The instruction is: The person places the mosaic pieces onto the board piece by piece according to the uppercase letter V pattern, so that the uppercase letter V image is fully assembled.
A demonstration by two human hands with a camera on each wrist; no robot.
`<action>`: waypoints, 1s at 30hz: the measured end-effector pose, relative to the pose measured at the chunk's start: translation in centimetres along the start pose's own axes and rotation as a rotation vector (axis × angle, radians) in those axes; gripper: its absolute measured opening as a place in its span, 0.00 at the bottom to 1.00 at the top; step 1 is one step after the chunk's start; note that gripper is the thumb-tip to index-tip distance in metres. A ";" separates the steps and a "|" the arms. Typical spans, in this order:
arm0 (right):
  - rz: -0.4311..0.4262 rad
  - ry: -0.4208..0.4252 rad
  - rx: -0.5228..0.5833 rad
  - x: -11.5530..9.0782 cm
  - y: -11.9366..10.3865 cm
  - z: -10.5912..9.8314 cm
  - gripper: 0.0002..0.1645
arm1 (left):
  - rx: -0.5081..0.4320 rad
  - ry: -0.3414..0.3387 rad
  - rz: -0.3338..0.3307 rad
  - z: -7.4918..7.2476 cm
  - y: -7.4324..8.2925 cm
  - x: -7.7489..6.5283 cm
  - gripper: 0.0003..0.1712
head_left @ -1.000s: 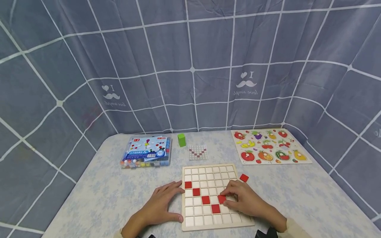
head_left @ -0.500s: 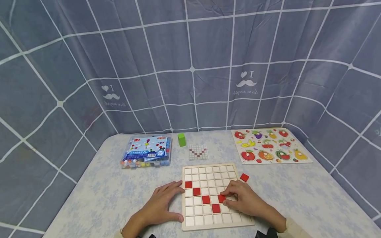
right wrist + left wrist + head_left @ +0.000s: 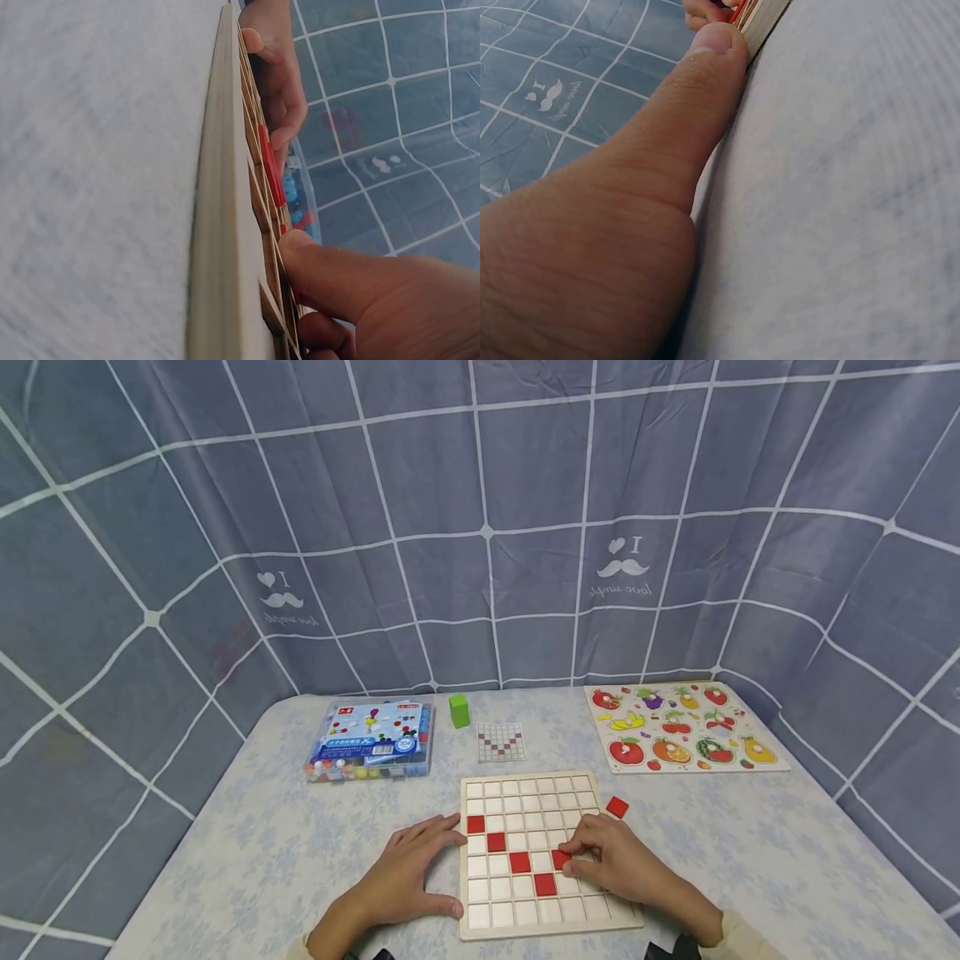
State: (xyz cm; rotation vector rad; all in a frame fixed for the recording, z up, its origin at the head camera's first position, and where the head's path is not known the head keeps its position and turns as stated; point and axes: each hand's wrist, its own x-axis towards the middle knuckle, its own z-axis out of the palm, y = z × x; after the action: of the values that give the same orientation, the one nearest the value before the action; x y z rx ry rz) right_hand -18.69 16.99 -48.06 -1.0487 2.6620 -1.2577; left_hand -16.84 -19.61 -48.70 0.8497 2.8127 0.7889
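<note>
A square wooden grid board (image 3: 551,932) lies on the table. Several red square tiles sit in its cells, among them a red tile (image 3: 476,824) near the left rim and another red tile (image 3: 545,885) at the bottom of a descending diagonal. My right hand (image 3: 618,858) pinches a red tile (image 3: 560,859) between thumb and index finger, right in a cell of the grid; fingers partly cover it. Against the board's left edge rests my left hand (image 3: 408,872), fingers spread, thumb touching the rim. In the left wrist view the thumb (image 3: 697,90) meets the board's side.
One loose red tile (image 3: 617,807) lies beside the board's right edge. Behind the board are a pattern card (image 3: 502,742) and a green block (image 3: 459,711). A clear plastic box (image 3: 369,741) stands at the back left, a fruit puzzle board (image 3: 684,729) at the back right.
</note>
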 end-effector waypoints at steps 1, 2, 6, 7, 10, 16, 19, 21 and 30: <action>0.003 -0.002 0.007 0.0 0.0 0.0 0.12 | 0.000 0.001 0.002 0.0 0.0 0.0 0.48; 0.006 -0.004 0.012 0.0 -0.1 -0.1 0.13 | 0.000 0.001 0.002 0.0 0.1 0.0 0.48; 0.004 0.000 0.002 0.0 -0.2 -0.1 0.14 | -0.002 0.003 0.005 -0.1 0.1 0.0 0.48; 0.001 0.001 -0.005 0.0 -0.2 -0.1 0.14 | -0.004 0.003 0.005 -0.1 0.1 0.0 0.48; -0.009 0.003 -0.026 0.1 -0.2 -0.1 0.14 | -0.003 0.004 0.004 0.0 0.0 0.0 0.48; -0.057 0.007 -0.045 0.0 0.0 0.1 0.12 | 0.002 0.007 0.003 0.1 0.0 -0.1 0.48; -0.049 -0.015 0.020 0.0 0.1 -0.3 0.13 | -0.003 0.009 0.004 0.1 0.0 0.0 0.48; -0.023 -0.029 0.082 0.0 0.2 -0.7 0.14 | -0.004 0.008 0.001 0.1 0.0 0.0 0.48; 0.064 0.089 -0.011 0.6 2.6 -5.6 0.14 | 0.003 0.004 -0.006 -0.2 0.2 0.1 0.49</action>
State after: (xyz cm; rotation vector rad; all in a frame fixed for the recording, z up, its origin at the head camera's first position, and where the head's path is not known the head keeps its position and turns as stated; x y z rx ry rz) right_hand -22.17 21.63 -45.88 -0.9223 2.7460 -1.3094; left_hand -16.87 -19.54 -48.48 0.8406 2.8193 0.7873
